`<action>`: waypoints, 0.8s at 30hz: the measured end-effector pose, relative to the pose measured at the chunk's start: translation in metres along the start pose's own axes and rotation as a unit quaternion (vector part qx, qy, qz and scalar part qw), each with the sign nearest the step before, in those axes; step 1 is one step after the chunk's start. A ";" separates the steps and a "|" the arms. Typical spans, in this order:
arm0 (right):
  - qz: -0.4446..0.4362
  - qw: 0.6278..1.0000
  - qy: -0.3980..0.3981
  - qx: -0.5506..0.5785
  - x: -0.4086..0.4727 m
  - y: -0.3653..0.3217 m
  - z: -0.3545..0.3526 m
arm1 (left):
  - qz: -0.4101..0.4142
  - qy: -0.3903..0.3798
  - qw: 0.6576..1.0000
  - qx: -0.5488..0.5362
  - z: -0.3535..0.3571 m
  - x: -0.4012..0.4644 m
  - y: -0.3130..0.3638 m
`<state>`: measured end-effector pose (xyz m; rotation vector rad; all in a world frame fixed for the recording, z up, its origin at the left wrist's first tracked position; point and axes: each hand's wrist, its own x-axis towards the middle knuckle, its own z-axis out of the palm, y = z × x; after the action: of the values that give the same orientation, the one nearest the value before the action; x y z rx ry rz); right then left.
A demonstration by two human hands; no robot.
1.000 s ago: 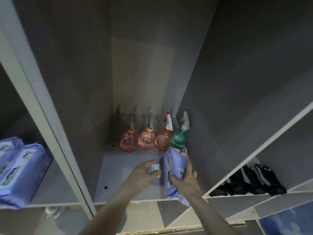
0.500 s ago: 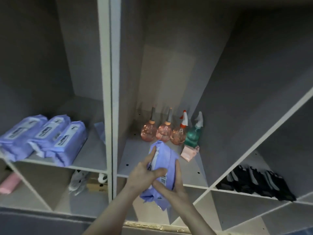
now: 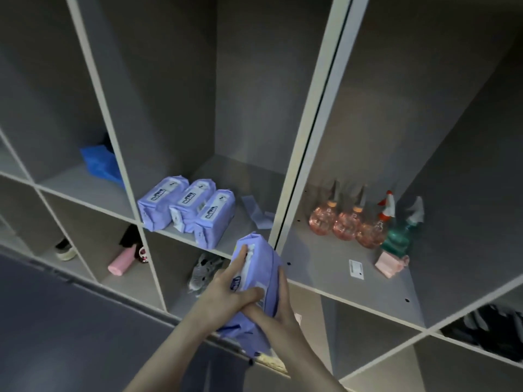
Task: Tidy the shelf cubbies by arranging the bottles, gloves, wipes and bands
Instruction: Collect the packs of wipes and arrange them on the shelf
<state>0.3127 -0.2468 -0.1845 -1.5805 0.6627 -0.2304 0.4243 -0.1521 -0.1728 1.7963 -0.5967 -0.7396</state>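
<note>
Hands: left hand and right hand both wrapped round one purple wipes pack, fingers along its top and side, in front of the shelf edge.
Held pack: tilted on end, level with the white divider between two cubbies.
Left cubby: three matching wipes packs side by side, touching; pale paper scrap beside them near the divider.
Right cubby: three pink bottles in a row at the back, green spray bottle just beside them, small pink packet at its foot, white label flat on the shelf floor.
Far left cubby: blue bag, half hidden by an upright.
Lower cubbies: pink roll, grey item, possibly a glove, partly behind the left hand; dark items at right, too dim to name.
</note>
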 end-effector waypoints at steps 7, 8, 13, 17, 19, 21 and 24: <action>0.036 0.998 -0.047 -0.022 0.085 -0.015 0.067 | -0.019 0.087 0.995 0.054 -0.081 0.043 -0.003; 0.046 0.997 -0.052 -0.030 0.097 -0.018 0.077 | -0.016 0.092 0.993 0.070 -0.095 0.050 -0.002; 0.067 0.998 -0.002 0.020 0.146 -0.020 0.111 | -0.003 0.038 0.995 0.097 -0.137 0.098 -0.009; 0.030 0.988 0.075 0.130 0.167 -0.021 0.104 | 0.039 -0.030 0.991 0.123 -0.136 0.138 -0.007; 0.020 0.984 0.087 0.153 0.175 -0.026 0.094 | 0.057 -0.056 0.986 0.147 -0.131 0.155 -0.001; 0.015 0.980 0.106 0.167 0.184 -0.027 0.084 | 0.078 -0.064 0.977 0.188 -0.125 0.173 0.003; 0.044 0.969 0.137 0.199 0.199 -0.017 0.077 | 0.121 -0.047 0.950 0.283 -0.120 0.198 0.004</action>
<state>0.5180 -0.2888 -0.2262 -1.1405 0.8407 -0.4914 0.6467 -0.2163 -0.1786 2.1582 -1.1607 -0.5134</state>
